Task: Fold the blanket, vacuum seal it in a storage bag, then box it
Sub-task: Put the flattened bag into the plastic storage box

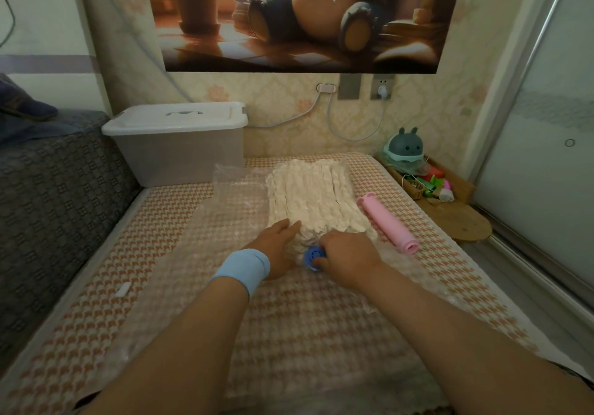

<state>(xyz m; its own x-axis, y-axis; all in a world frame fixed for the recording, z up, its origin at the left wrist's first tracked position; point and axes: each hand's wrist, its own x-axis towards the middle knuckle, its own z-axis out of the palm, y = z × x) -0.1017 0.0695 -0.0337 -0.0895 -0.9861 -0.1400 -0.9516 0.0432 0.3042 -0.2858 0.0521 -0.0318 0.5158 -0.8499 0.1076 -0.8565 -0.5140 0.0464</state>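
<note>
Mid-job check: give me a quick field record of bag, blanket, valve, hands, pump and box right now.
blanket: white, wrinkled, inside the clear storage bag
valve: blue, at the blanket's near end
left hand: flat on the bagged blanket
right hand: fingers curled round the valve
pump: pink, lying right of the blanket, untouched
box: back left, lid on

Grip: right hand (347,258) curled round valve (311,255), on storage bag (225,218).
Just left of grip: left hand (276,247), flat on blanket (311,199) end.
Behind grip: blanket, inside bag, on mat (154,286).
Right of grip: cylinder (387,223), lying beside blanket.
Far behind, leftward: lidded box (176,144), against wall (283,109).
</note>
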